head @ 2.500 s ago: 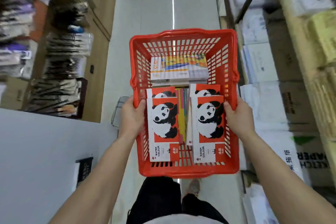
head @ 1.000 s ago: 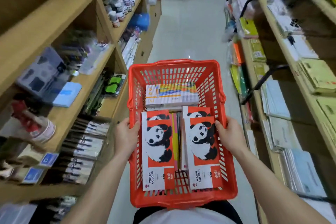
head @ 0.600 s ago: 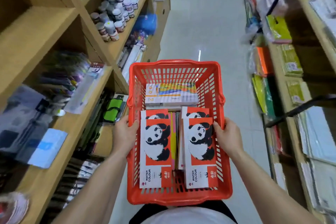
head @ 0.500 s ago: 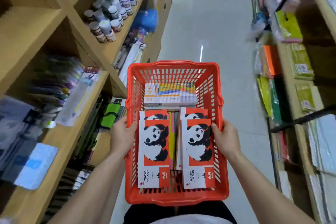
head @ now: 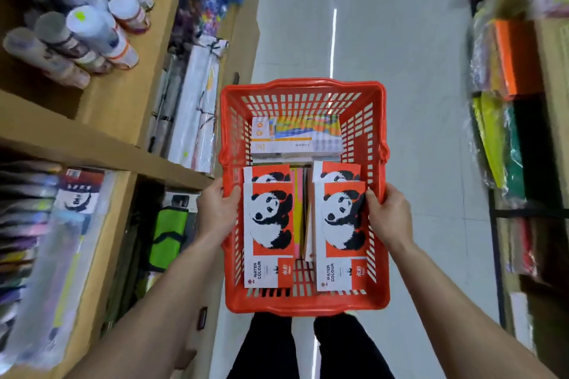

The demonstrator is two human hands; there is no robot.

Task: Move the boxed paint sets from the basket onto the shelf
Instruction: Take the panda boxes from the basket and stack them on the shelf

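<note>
Head view, the only one supplied. I record the red basket (head: 303, 304) held level above the aisle floor. The left hand (head: 217, 212) is closed over the basket's left rim and the right hand (head: 389, 215) over its right rim. Neither hand holds a box.

Inside the basket, the left panda box (head: 268, 224) and right panda box (head: 341, 224) lie flat side by side at the near end, each on top of another like it. A multicoloured box (head: 295, 135) lies crosswise at the far end. The wooden shelf (head: 101, 151) runs just left of the basket.

Assessment: carrying step, with unloading not yet begun. The next move calls for steadying the basket, freeing one hand and lifting a top box towards the shelf.
</note>
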